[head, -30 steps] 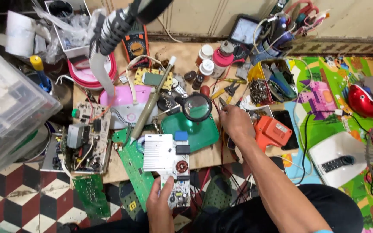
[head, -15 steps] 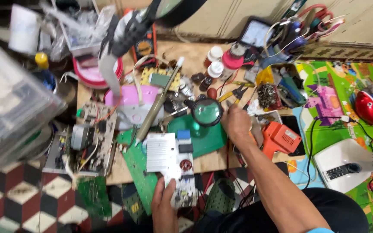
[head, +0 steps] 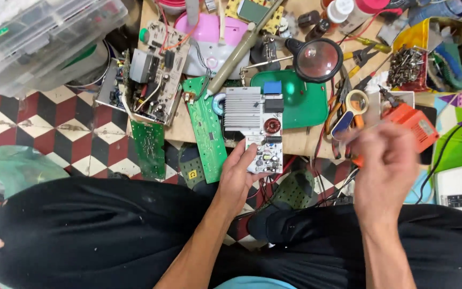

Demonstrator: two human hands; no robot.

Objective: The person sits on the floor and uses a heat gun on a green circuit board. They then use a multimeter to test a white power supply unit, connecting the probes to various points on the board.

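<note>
Cluttered workbench edge: circuit board (head: 259, 127) is gripped by left hand (head: 240, 179), long axis running away from fingers; blurred right hand (head: 383, 166), grip unreadable.

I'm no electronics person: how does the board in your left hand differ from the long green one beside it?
The held board is white, with a ribbed metal block and a copper coil; the long green board is narrow and nearly flat. The left hand grips the white one's near end; the green one lies untouched. Both hang over the table edge.
</note>
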